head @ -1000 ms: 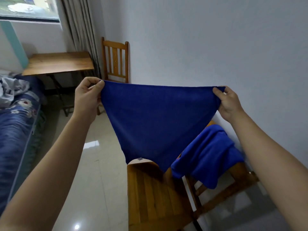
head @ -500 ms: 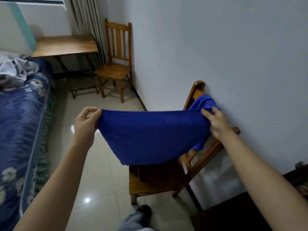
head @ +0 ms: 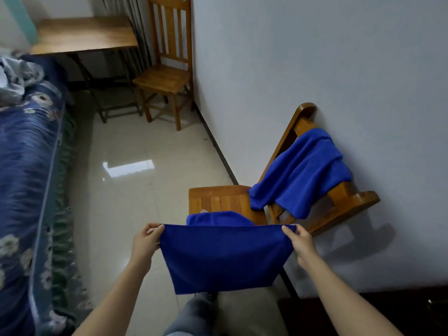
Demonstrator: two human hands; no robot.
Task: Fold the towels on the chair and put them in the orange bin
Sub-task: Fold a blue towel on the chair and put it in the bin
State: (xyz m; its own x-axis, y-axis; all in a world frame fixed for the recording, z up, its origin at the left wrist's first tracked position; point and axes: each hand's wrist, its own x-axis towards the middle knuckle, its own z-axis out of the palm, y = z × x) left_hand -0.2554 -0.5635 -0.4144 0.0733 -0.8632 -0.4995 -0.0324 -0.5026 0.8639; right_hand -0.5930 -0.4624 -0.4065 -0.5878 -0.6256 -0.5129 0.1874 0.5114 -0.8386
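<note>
- Grip first: my left hand [head: 148, 238] and right hand [head: 300, 241] each pinch a top corner of the blue towel [head: 223, 259], and its upper edge is pulled taut between them.
- Change: a second ago this same grip held the towel high, and it hung down to a point. Since then both hands have come down and back toward me, and the cloth now hangs below the grip as a squarer panel.
- Just beyond the grip, a blue fold [head: 215, 218] lies on the near part of the chair [head: 218, 198] seat. I cannot tell whether it is the far half of the held towel or a separate one.
- Farther beyond the grip and to its right, a second towel [head: 300, 170] is draped unfolded over the chair's backrest.
- No orange bin shows anywhere in my view.
- My reading: the lowering looks like the middle of a fold, with the seat as support. The task seems early, since one towel is only partly folded, one is untouched, and nothing I can see is binned.
- Well beyond the grip to the left stand a spare chair [head: 167, 78] and a tabletop [head: 82, 35], with a bed [head: 26, 166] along the left side.
</note>
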